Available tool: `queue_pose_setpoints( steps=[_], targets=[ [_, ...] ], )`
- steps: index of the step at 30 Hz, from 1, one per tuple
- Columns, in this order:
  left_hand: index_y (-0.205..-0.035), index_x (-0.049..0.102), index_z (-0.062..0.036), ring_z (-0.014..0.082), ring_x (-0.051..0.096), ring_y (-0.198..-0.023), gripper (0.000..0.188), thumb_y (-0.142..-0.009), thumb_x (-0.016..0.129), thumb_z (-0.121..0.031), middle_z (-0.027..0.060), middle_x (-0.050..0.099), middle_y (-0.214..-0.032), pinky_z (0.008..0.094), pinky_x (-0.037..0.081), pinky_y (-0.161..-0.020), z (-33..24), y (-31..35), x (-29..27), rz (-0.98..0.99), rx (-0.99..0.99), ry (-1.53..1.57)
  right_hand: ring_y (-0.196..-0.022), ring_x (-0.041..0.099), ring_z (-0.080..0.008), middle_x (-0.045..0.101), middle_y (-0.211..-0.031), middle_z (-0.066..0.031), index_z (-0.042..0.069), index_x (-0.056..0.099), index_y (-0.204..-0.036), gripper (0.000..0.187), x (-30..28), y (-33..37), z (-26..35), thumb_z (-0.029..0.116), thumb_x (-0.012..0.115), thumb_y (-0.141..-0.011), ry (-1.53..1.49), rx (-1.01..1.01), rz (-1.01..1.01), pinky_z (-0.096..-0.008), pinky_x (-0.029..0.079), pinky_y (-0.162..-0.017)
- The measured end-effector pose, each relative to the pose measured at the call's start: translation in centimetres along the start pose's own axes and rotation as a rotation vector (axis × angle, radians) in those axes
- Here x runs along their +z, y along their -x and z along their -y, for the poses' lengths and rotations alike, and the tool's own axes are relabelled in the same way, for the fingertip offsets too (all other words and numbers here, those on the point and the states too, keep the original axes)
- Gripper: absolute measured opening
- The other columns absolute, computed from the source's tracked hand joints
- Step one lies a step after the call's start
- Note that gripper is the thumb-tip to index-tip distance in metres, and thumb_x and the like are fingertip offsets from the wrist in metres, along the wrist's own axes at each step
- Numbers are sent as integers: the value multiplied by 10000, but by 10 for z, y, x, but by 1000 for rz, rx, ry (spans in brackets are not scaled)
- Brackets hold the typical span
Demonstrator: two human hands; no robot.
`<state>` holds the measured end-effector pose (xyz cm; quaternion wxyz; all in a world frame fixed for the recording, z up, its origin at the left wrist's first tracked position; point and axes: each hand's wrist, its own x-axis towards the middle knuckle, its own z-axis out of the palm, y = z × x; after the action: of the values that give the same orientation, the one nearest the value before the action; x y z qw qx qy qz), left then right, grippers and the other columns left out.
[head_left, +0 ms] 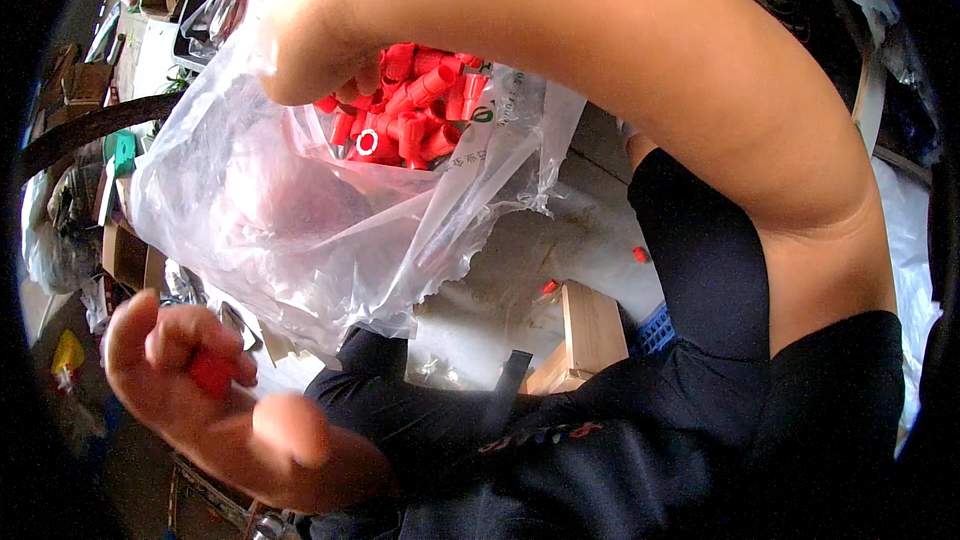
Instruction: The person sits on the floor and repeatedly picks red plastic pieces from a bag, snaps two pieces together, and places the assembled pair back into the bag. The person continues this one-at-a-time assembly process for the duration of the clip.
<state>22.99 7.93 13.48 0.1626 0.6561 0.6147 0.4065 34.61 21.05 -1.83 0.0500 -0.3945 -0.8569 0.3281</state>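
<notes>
My left hand (215, 390) is at the lower left, slightly blurred, its curled fingers closed on a small red plastic fitting (210, 376). Across the top, my right arm bends leftward to a large clear plastic bag (290, 205). At the bag's mouth, beside a heap of red plastic pipe fittings (415, 105), my right hand (335, 85) is bent inward with its fingers curled. The forearm hides most of that hand, so what it grips cannot be made out. One fitting in the heap shows a pale ring-shaped end.
Below the bag, a light wooden block (592, 325) stands near my dark-clothed legs, beside a blue plastic basket (656, 328). Two loose red pieces (640, 254) lie on the pale floor (600, 225). Cluttered boxes and plastic wrapping (60, 240) line the left side.
</notes>
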Motion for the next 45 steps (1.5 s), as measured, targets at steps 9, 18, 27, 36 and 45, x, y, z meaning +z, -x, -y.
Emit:
queue_pose_setpoints(
  steps=[9, 18, 27, 36, 45],
  targets=[
    [-925, 495, -24, 70, 362, -644, 409, -669, 750, -216, -17, 407, -726, 205, 289, -589, -1, 8, -1, 89, -191, -63, -811, 608, -317, 626, -865, -175, 32, 643, -855, 201, 3, 0, 7, 108, 573, -682, 146, -40, 120, -401, 476, -705],
    [-1026, 505, 23, 71, 466, -742, 317, -726, 607, 5, 8, 482, -793, 208, 404, -705, 17, -3, 0, 257, -221, -163, -809, 611, -309, 628, -870, -170, 36, 649, -849, 202, 9, 9, 23, 105, 579, -672, 270, -68, 317, -398, 480, -701],
    [-1190, 379, 6, 97, 490, -712, 588, -660, 629, -46, 49, 546, -805, 209, 363, -687, -14, -6, -4, 28, -383, 300, -924, 556, -256, 601, -1007, -130, 106, 584, -1069, 403, -57, 25, 8, 311, 577, -722, 28, -44, 66, -341, 425, -817],
    [-1203, 383, -8, 64, 491, -629, 599, -655, 624, -29, 28, 560, -739, 167, 360, -622, -19, -8, -11, 28, -431, 313, -786, 630, -280, 642, -840, -142, 63, 666, -818, 165, -50, 34, 35, 97, 537, -720, 180, -30, -78, -421, 508, -641],
    [-1206, 364, -2, 61, 498, -639, 561, -688, 571, 63, 28, 539, -731, 155, 372, -608, -13, -7, -20, 173, -422, 377, -934, 596, -208, 620, -1050, -19, 121, 653, -998, 277, 45, -44, 59, 155, 614, -727, 406, 16, 21, -438, 488, -642]
  ],
)
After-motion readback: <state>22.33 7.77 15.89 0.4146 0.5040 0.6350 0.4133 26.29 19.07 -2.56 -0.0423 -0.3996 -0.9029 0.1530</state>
